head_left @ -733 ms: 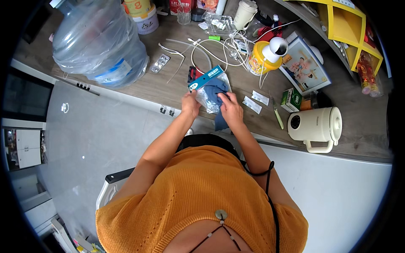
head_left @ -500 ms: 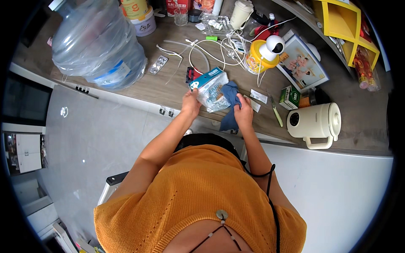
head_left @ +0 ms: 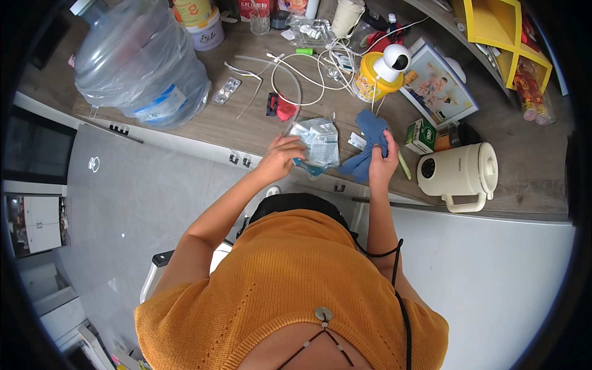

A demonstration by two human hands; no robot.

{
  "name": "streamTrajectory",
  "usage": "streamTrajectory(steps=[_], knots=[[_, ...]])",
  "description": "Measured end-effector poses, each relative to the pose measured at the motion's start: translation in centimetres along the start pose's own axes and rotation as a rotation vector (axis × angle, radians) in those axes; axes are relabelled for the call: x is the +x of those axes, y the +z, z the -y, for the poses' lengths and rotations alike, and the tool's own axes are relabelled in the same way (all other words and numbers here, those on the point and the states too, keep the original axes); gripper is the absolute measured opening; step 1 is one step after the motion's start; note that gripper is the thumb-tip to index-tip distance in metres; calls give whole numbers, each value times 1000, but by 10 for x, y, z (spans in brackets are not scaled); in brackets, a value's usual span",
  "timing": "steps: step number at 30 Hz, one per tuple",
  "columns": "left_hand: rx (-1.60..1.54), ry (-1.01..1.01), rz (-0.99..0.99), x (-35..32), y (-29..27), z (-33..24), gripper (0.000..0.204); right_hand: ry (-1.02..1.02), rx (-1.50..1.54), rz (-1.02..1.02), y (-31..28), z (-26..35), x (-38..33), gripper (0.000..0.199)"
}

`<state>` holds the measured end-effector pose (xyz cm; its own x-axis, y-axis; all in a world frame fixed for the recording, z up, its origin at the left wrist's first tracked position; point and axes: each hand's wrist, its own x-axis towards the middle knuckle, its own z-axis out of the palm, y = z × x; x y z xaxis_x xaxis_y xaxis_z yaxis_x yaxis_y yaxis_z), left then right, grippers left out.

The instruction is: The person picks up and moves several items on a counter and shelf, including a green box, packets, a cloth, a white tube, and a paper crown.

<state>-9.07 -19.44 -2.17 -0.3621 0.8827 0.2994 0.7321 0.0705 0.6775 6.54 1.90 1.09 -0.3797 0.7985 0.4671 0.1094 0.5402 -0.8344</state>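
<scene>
A clear plastic bag (head_left: 322, 143) with a teal header strip lies near the counter's front edge, its strip turned toward me. My left hand (head_left: 280, 159) is at the bag's left side, fingers loosely stretched and apart, with no grip visible. My right hand (head_left: 383, 159) grips a blue cloth (head_left: 369, 131) just right of the bag. The cloth hangs bunched, its lower end spread toward the bag. A small white packet (head_left: 356, 141) shows partly behind the cloth. Beside my right hand, a green-handled knife (head_left: 404, 165) is partly hidden.
On the left stands a large water bottle (head_left: 145, 74). Behind the bag lie a red and black item (head_left: 282, 108), white cables (head_left: 320, 68) and a blister pack (head_left: 227, 90). To the right are a camera on a yellow tub (head_left: 373, 77), a green box (head_left: 421, 136) and a cream kettle (head_left: 459, 172).
The bag has been turned over and laid down, its teal strip now toward me. My left hand has let go of it. My right hand has carried the blue cloth rightward, off the bag.
</scene>
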Motion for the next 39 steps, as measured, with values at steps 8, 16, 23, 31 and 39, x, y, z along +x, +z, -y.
streamTrajectory(steps=[8, 16, 23, 31, 39], knots=[[15, -73, -36, -19, 6, 7, 24, -377, -332, 600, 42, 37, -32, 37], [33, -76, -51, -25, 6, 14, 28, -97, -477, 454, 57, 14, -21, 36], [-133, -284, -166, -18, -3, 10, 12, -73, -483, 496, 27, -6, -6, 48], [-990, -616, -432, 12, -14, 20, 13, -216, -260, 620, 25, 21, -8, 57], [-1102, -783, -430, 28, -30, 7, 12, -93, -5, 647, 52, 1, 0, 35]])
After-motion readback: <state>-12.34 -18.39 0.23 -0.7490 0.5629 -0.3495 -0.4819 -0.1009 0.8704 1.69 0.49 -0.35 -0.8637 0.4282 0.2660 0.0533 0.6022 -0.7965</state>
